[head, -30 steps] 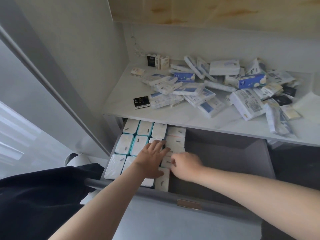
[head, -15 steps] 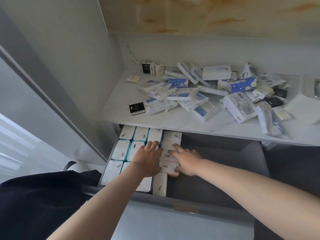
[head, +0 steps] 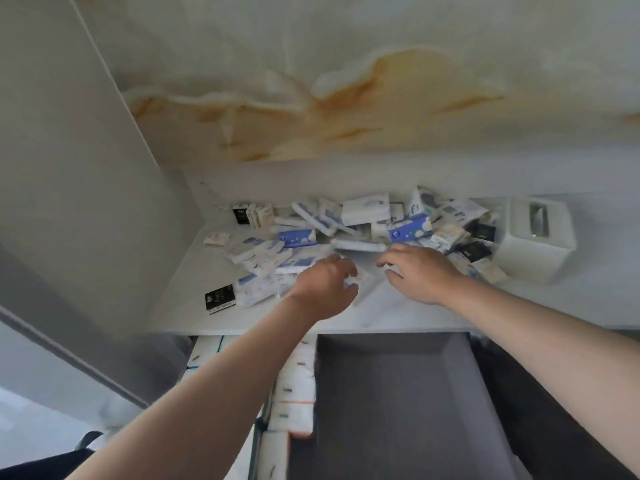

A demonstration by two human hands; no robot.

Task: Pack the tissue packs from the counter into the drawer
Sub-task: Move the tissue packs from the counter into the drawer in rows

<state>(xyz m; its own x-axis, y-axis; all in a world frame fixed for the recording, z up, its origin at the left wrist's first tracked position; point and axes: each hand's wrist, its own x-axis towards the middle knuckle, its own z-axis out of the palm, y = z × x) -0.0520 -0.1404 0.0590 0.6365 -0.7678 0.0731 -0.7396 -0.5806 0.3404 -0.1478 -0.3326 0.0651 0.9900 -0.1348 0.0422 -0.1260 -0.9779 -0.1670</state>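
A heap of tissue packs [head: 346, 233], mostly white and blue, covers the back of the white counter [head: 187, 289]. My left hand [head: 323, 284] is over the counter's middle, fingers and thumb curled onto a white tissue pack [head: 363, 282] lying there. My right hand [head: 420, 271] hovers just to its right with fingers spread over more packs, holding nothing. Below, the grey drawer [head: 398, 410] stands open. White packs [head: 294, 393] fill its left side in rows, partly hidden by my left forearm.
A white tissue box [head: 540, 237] sits at the counter's right end. A black pack [head: 220, 299] lies near the counter's front left. A grey cabinet panel [head: 69, 202] walls the left side. A marbled panel [head: 346, 98] overhangs the counter.
Both hands left the drawer and rose to the counter's pile. My view tilted upward, so the drawer now sits at the bottom of the frame.
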